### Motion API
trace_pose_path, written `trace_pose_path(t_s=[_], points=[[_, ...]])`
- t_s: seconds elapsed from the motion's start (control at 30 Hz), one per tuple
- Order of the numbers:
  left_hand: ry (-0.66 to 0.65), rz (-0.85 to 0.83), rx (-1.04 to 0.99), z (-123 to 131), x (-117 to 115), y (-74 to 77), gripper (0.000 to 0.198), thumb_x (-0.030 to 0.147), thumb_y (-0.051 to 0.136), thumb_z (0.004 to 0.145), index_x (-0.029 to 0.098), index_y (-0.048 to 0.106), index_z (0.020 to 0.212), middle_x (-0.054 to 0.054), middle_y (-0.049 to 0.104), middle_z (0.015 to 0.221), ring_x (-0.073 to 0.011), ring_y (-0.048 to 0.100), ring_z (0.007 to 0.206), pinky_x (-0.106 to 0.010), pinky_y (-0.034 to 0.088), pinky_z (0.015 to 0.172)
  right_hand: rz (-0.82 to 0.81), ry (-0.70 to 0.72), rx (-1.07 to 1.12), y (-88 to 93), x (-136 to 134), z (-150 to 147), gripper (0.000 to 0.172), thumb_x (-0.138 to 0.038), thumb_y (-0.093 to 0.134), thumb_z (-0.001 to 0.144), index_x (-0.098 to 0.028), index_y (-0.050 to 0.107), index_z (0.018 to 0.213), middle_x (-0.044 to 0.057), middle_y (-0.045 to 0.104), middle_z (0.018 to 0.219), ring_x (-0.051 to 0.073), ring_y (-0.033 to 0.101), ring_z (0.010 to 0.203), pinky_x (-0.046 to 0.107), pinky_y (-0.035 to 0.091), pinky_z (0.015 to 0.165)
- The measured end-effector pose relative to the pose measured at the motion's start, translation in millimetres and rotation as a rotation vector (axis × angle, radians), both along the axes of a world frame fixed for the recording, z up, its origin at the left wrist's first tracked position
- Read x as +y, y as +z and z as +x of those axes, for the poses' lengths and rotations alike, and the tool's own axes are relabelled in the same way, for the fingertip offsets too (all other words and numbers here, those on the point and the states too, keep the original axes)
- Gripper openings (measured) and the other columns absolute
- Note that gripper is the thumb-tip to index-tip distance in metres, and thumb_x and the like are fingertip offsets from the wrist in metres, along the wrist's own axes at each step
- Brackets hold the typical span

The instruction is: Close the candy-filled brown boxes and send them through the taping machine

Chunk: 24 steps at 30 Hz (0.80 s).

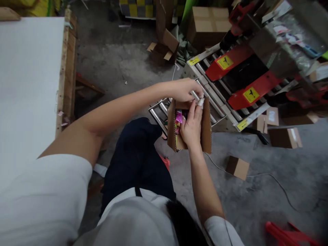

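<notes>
An open cardboard box point(206, 133) rests at the near end of a roller conveyor point(210, 95), its flaps up. Inside it lie pink and purple wrapped packets point(178, 118). My right hand point(192, 130) reaches into the box, fingers stretched forward and lying flat over the contents. A white wrapping point(201, 102) covers one of its fingertips. Over the far edge of the box, my left hand point(186, 89) is bent down with curled fingers close to the right fingertips. What those curled fingers hold, if anything, is hidden.
A machine with red guide arms point(230, 63) stands over the conveyor beyond the box. Cardboard boxes point(208, 25) are at the back, and a small carton point(237, 167) sits on the floor by a cable point(269, 174). A white-topped wooden table point(30, 85) is at left.
</notes>
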<state>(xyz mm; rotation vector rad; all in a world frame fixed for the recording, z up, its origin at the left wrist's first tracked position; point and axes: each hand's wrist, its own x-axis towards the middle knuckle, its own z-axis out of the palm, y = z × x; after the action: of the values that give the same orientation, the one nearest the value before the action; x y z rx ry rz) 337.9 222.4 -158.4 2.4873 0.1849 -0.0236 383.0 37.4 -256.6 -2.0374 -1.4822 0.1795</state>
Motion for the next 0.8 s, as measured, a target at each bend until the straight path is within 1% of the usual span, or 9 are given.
trace_pose_path(t_s=[0.07, 0.17, 0.23, 0.3, 0.37, 0.47, 0.6, 0.7, 0.8], points=[[0.076, -0.007, -0.148, -20, 1, -3.8, 0.034, 0.030, 0.059, 0.085, 0.021, 0.070, 0.117, -0.004, 0.073, 0.108, -0.0233, 0.067, 0.103, -0.038, 0.051, 0.097, -0.037, 0.004, -0.016, -5.1, 1, -1, 0.075, -0.029, 0.033, 0.099, -0.011, -0.006, 0.160, 0.018, -0.006, 0.166, 0.034, -0.001, 0.155, 0.059, 0.021, 0.122], [0.213, 0.032, -0.331, -42, -12, -21.8, 0.047, 0.044, 0.053, 0.094, 0.023, 0.058, 0.135, -0.007, 0.065, 0.131, -0.0258, 0.060, 0.122, -0.043, 0.046, 0.107, -0.087, 0.005, -0.039, -13.3, 2, -4, 0.076, -0.027, 0.034, 0.098, -0.007, -0.007, 0.159, 0.022, -0.003, 0.166, 0.037, -0.001, 0.154, 0.062, 0.021, 0.121], [0.283, 0.089, -0.386, -43, -29, -37.3, 0.050, 0.049, 0.046, 0.097, 0.024, 0.053, 0.140, -0.009, 0.059, 0.141, -0.0268, 0.052, 0.132, -0.046, 0.041, 0.112, -0.113, 0.015, -0.051, -16.6, 3, -5, 0.076, -0.027, 0.035, 0.098, -0.005, -0.005, 0.159, 0.024, 0.000, 0.165, 0.038, 0.002, 0.154, 0.063, 0.021, 0.121], [0.343, 0.150, -0.387, -33, -49, -50.0, 0.049, 0.049, 0.039, 0.100, 0.023, 0.053, 0.139, -0.009, 0.057, 0.144, -0.0270, 0.046, 0.138, -0.048, 0.037, 0.115, -0.110, 0.040, -0.049, -16.5, 3, -4, 0.077, -0.030, 0.037, 0.098, -0.006, -0.001, 0.160, 0.024, 0.006, 0.165, 0.037, 0.006, 0.154, 0.062, 0.022, 0.121], [0.424, 0.214, -0.343, -17, -68, -57.2, 0.048, 0.046, 0.033, 0.102, 0.021, 0.055, 0.137, -0.010, 0.059, 0.142, -0.0268, 0.046, 0.138, -0.050, 0.034, 0.116, -0.049, 0.058, 0.024, -13.3, 3, 0, 0.072, -0.032, 0.035, 0.099, -0.010, 0.004, 0.160, 0.021, 0.015, 0.164, 0.033, 0.016, 0.153, 0.057, 0.027, 0.121], [0.534, 0.299, -0.220, 5, -87, -60.5, 0.046, 0.041, 0.032, 0.104, 0.016, 0.061, 0.130, -0.012, 0.067, 0.129, -0.0256, 0.053, 0.130, -0.049, 0.029, 0.119, 0.114, 0.072, 0.287, -8.5, 0, 10, 0.065, -0.033, 0.032, 0.100, -0.014, 0.016, 0.160, 0.017, 0.032, 0.159, 0.025, 0.034, 0.147, 0.046, 0.036, 0.118], [0.536, 0.362, -0.162, 15, -91, -65.5, 0.044, 0.036, 0.031, 0.105, 0.017, 0.065, 0.125, -0.009, 0.070, 0.125, -0.0230, 0.056, 0.127, -0.045, 0.026, 0.120, 0.283, 0.019, 0.501, -11.4, -5, 19, 0.061, -0.028, 0.033, 0.094, -0.014, 0.038, 0.153, 0.014, 0.049, 0.149, 0.025, 0.041, 0.143, 0.048, 0.035, 0.119], [0.565, 0.421, -0.153, 14, -88, -70.8, 0.043, 0.035, 0.031, 0.105, 0.015, 0.065, 0.123, -0.011, 0.071, 0.121, -0.0243, 0.058, 0.124, -0.045, 0.027, 0.118, 0.421, -0.047, 0.463, -10.5, -8, 12, 0.058, -0.029, 0.032, 0.096, -0.014, 0.041, 0.152, 0.014, 0.046, 0.151, 0.027, 0.040, 0.144, 0.053, 0.034, 0.119], [0.593, 0.475, -0.107, 15, -87, -71.9, 0.042, 0.033, 0.034, 0.104, 0.009, 0.064, 0.119, -0.015, 0.072, 0.108, -0.0258, 0.063, 0.113, -0.046, 0.030, 0.115, 0.584, -0.116, 0.322, 5.2, -19, 0, 0.058, -0.031, 0.033, 0.099, -0.016, 0.033, 0.155, 0.016, 0.040, 0.154, 0.031, 0.037, 0.146, 0.061, 0.034, 0.117]])
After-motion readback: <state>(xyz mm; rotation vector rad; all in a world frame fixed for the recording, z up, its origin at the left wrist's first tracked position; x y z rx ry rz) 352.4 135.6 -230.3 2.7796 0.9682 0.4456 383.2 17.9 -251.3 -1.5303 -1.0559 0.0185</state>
